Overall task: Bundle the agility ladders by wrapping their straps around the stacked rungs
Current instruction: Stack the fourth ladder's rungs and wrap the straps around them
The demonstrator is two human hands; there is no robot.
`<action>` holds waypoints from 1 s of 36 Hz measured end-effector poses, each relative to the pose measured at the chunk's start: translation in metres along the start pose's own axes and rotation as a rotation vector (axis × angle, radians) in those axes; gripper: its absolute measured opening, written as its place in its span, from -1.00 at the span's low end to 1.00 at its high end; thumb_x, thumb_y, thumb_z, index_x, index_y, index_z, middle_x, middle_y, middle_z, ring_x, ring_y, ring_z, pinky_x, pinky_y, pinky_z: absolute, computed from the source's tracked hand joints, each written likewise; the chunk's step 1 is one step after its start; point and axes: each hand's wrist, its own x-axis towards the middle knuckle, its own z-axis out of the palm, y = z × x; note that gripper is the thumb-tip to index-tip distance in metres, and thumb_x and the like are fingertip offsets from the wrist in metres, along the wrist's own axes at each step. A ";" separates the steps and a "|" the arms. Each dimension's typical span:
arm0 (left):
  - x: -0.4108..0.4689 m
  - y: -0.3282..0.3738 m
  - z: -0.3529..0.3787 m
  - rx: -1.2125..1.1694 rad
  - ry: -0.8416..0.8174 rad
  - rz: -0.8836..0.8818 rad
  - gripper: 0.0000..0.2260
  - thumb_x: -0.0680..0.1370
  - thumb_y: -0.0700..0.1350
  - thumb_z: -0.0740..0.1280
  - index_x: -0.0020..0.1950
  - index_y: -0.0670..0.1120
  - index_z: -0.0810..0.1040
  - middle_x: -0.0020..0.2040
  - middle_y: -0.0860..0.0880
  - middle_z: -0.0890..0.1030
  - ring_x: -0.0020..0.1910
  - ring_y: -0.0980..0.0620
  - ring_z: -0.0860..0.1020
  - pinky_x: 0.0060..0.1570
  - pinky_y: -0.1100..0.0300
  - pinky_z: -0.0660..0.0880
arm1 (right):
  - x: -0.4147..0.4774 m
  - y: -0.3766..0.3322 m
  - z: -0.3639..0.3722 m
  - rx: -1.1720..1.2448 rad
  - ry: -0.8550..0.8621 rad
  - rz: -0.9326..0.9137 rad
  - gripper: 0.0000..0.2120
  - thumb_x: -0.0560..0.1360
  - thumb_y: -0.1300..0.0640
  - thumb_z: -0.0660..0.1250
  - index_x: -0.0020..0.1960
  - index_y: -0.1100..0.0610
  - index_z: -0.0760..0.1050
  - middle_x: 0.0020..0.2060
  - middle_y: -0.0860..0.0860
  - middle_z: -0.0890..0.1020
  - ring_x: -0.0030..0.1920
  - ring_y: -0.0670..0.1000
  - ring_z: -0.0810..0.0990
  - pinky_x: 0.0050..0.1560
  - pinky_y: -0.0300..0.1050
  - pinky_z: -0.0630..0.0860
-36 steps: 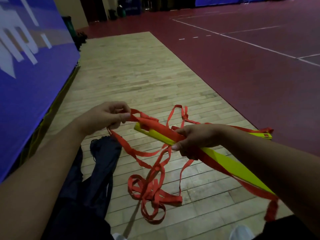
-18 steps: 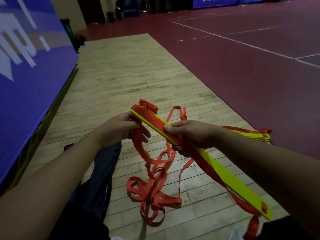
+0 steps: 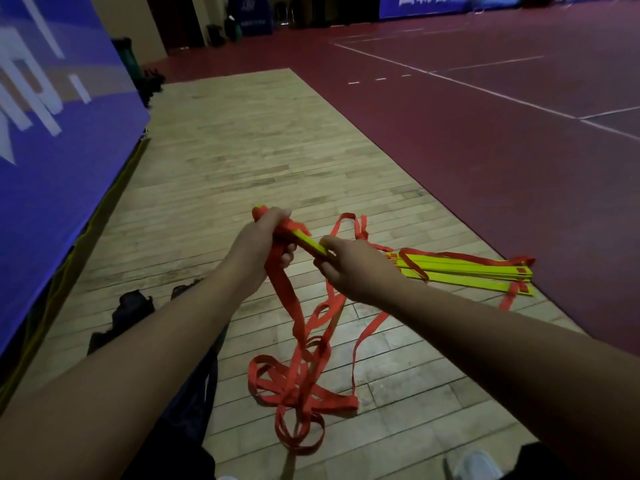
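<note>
Dimly lit indoor sports hall. Underfoot, a strip of pale wooden plank floor (image 3: pixel 242 150), stretching away towards the back. To the right, dark red court surface (image 3: pixel 485 161) marked with thin white lines (image 3: pixel 485 90). Along the left, a tall blue panel (image 3: pixel 79 161) with large white lettering (image 3: pixel 31 98), close beside the planks. At its far end, a green bin (image 3: pixel 130 60) and dark bags (image 3: pixel 152 81) on the floor. Further back, a dark doorway (image 3: pixel 173 22) and more blue banners (image 3: pixel 433 3) along the far wall.

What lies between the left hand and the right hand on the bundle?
In the head view, a short stretch of the yellow rungs shows between the left hand and the right hand, with red strap wound at its left end.
</note>
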 end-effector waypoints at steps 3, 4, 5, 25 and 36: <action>-0.003 0.010 -0.007 -0.010 -0.201 0.095 -0.77 0.55 -0.04 0.28 -0.17 -0.19 0.46 -0.35 -0.13 0.46 -0.45 0.00 0.42 -0.41 0.23 0.38 | 0.002 0.006 -0.017 0.291 -0.174 0.012 -0.76 0.58 0.00 0.39 0.15 0.12 0.52 -0.17 0.08 0.66 -0.15 0.05 0.69 -0.09 0.00 0.67; -0.004 0.013 -0.010 -0.018 -0.270 0.120 -0.79 0.52 -0.05 0.28 -0.11 -0.22 0.49 -0.33 -0.13 0.47 -0.44 -0.01 0.43 -0.37 0.21 0.39 | 0.001 0.008 -0.022 0.341 -0.241 0.001 -0.74 0.56 -0.01 0.42 0.13 0.14 0.54 -0.17 0.05 0.66 -0.17 -0.02 0.68 -0.12 -0.07 0.64; -0.006 0.014 -0.012 -0.024 -0.323 0.143 -0.77 0.50 -0.07 0.28 -0.04 -0.24 0.51 -0.31 -0.14 0.49 -0.42 -0.02 0.45 -0.35 0.20 0.42 | -0.001 0.008 -0.025 0.392 -0.304 -0.003 -0.75 0.55 -0.01 0.43 0.11 0.13 0.55 -0.19 -0.01 0.64 -0.21 -0.10 0.66 -0.15 -0.14 0.58; 0.001 0.008 -0.003 0.054 -0.214 -0.086 -0.56 0.48 0.22 0.35 0.01 -0.16 0.47 -0.33 -0.07 0.50 -0.44 0.05 0.45 -0.41 0.27 0.46 | 0.005 0.004 0.002 0.132 -0.054 0.024 -0.77 0.68 0.15 0.20 0.31 0.14 0.29 -0.18 0.00 0.53 -0.30 -0.10 0.49 -0.40 -0.25 0.34; 0.015 0.012 -0.008 -0.122 -0.203 0.098 -0.89 0.52 -0.13 0.28 -0.08 -0.15 0.53 -0.30 -0.04 0.49 -0.37 0.04 0.51 -0.32 0.21 0.48 | 0.007 0.016 -0.021 0.584 -0.233 0.078 -0.70 0.63 -0.11 0.27 0.05 0.13 0.57 -0.24 -0.02 0.61 -0.20 -0.04 0.61 -0.12 -0.08 0.51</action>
